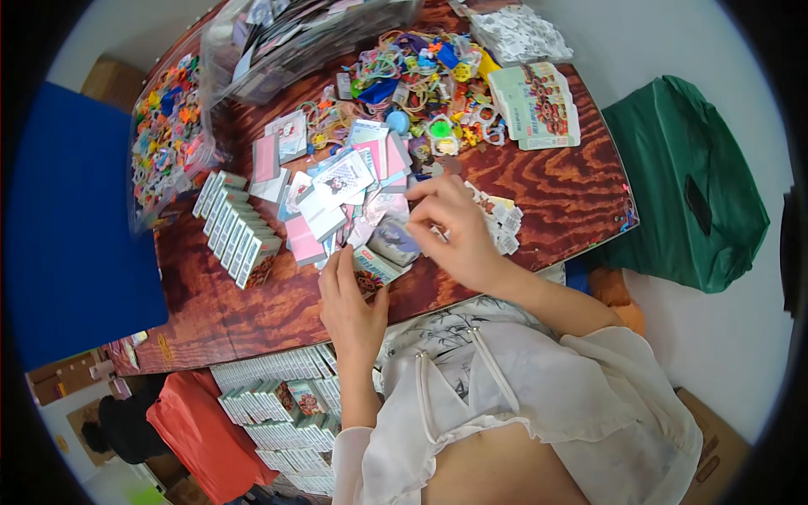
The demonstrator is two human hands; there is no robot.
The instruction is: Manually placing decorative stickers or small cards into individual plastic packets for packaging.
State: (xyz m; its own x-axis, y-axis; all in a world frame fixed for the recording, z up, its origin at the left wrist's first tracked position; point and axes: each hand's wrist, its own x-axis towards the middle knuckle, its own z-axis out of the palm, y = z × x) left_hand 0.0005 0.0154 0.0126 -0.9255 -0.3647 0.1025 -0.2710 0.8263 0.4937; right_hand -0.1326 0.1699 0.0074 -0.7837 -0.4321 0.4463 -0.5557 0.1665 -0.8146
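My left hand (pixel 351 305) holds a small printed cardboard box (pixel 374 269) at the near edge of the dark wooden table (pixel 572 189). My right hand (pixel 454 231) is above the box's open end, its fingers pinching a small card or packet (pixel 394 239) there. Just beyond lies a loose heap of flat pink and white packets and cards (pixel 337 185). A neat row of closed small boxes (pixel 236 231) stands to the left of my left hand. A little pile of white packets (pixel 503 223) lies by my right hand.
Several colourful plastic toys (pixel 421 80) are heaped at the table's far side, beside printed sheets (pixel 539 105). Clear bags of toys (pixel 168 135) and packets (pixel 295 38) lie at the far left. Stacked boxes (pixel 286 404) fill a carton below the table. A green bag (pixel 690 185) stands right.
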